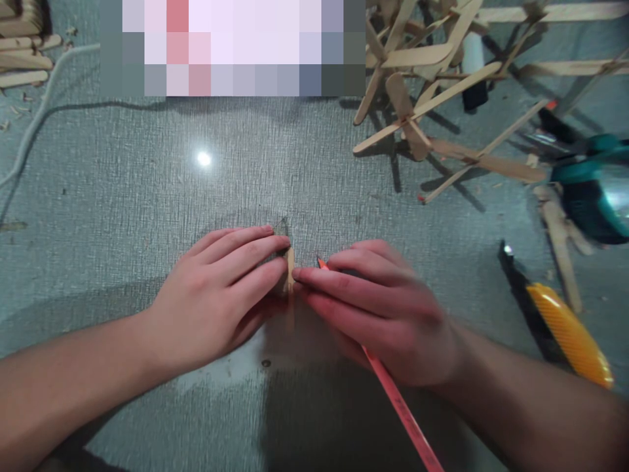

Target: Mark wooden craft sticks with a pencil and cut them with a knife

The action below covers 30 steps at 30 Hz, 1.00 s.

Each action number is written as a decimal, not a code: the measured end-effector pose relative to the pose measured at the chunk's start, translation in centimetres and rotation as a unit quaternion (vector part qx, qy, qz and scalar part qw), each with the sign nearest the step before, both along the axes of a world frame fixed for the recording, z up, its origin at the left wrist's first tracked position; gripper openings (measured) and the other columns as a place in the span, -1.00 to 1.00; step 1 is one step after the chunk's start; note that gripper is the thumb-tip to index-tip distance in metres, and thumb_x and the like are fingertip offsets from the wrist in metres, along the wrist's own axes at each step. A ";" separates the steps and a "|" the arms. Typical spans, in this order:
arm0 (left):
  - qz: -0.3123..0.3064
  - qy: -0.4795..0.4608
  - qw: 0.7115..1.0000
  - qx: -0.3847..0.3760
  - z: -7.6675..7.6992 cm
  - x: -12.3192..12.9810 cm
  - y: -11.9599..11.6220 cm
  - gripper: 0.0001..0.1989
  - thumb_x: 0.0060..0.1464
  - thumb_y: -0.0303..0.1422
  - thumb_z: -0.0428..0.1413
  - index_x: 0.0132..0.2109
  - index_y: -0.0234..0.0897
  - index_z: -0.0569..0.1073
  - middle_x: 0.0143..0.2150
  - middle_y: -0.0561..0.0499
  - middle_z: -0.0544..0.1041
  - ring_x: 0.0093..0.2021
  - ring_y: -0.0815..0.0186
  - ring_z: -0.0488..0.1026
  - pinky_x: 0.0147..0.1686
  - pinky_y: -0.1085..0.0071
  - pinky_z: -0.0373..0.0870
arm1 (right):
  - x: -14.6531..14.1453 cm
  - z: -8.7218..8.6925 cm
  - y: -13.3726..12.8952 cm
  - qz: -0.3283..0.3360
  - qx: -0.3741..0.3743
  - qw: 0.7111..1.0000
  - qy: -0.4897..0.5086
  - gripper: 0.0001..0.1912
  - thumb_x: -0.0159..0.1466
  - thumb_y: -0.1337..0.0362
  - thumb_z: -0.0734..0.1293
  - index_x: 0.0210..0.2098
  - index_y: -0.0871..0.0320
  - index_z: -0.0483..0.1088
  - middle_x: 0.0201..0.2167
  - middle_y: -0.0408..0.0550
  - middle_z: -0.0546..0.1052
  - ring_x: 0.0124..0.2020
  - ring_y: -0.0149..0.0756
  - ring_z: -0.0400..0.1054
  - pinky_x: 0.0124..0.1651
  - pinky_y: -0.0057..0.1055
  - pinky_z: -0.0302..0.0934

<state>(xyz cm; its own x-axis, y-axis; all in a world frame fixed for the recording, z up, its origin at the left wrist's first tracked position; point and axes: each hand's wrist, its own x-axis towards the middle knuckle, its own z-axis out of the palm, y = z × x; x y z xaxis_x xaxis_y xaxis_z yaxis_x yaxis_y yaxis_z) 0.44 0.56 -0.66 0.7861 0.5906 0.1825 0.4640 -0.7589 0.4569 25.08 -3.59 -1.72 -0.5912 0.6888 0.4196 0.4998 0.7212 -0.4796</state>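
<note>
A small pale wooden craft stick (291, 263) stands between my hands at the middle of the table, seen as a narrow strip. My left hand (221, 282) has its fingers closed together with their tips against the stick's left side; the thumb is mostly hidden beneath. My right hand (383, 301) grips a red pencil (399, 403), its dark point showing by the fingers and its long end running toward the bottom edge. The right index and middle fingertips reach the right side of the stick.
Craft sticks joined into an open frame (417, 124) occupy the upper right. Teal-handled pliers (590, 183), loose sticks (560, 249) and a yellow utility knife (570, 328) lie at right. A pale cable (37, 134) and piled sticks (24, 62) are at left. Pixelation covers the top centre.
</note>
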 end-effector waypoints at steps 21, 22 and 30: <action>-0.002 0.005 1.000 -0.001 0.3 0.1 0.0 -0.71 0.31 -0.34 0.21 0.14 -0.25 0.52 0.23 -0.13 0.55 0.29 0.05 0.45 0.18 0.08 0.48 | -1.0 1.6 -0.2 -0.136 -0.225 0.946 0.190 -0.78 0.26 0.51 0.37 -0.26 0.04 0.38 -0.34 -0.14 0.54 -0.35 -0.34 0.49 -0.34 -0.35 0.41; -0.002 0.003 1.000 -0.002 0.3 0.1 0.0 -0.71 0.30 -0.35 0.21 0.14 -0.25 0.52 0.23 -0.14 0.55 0.30 0.05 0.45 0.18 0.08 0.47 | -1.1 1.5 -0.1 -0.136 -0.247 0.938 0.201 -0.77 0.24 0.52 0.37 -0.30 0.04 0.35 -0.36 -0.15 0.54 -0.38 -0.35 0.48 -0.37 -0.36 0.39; 0.000 0.005 1.000 -0.013 0.4 0.2 0.1 -0.73 0.32 -0.36 0.19 0.12 -0.28 0.53 0.22 -0.15 0.55 0.29 0.02 0.45 0.17 0.06 0.46 | -1.1 1.0 -0.3 -0.106 -0.233 0.955 0.152 -0.73 0.20 0.51 0.39 -0.36 0.02 0.28 -0.36 -0.19 0.57 -0.43 -0.39 0.47 -0.40 -0.40 0.36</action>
<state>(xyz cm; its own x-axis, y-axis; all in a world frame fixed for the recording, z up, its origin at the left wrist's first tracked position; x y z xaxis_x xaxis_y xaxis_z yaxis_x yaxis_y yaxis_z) 0.61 0.64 -0.24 0.7880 0.5947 0.1596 0.4685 -0.7472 0.4714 23.99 -3.88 -0.76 -0.3166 0.9334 0.1687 0.3981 0.2922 -0.8696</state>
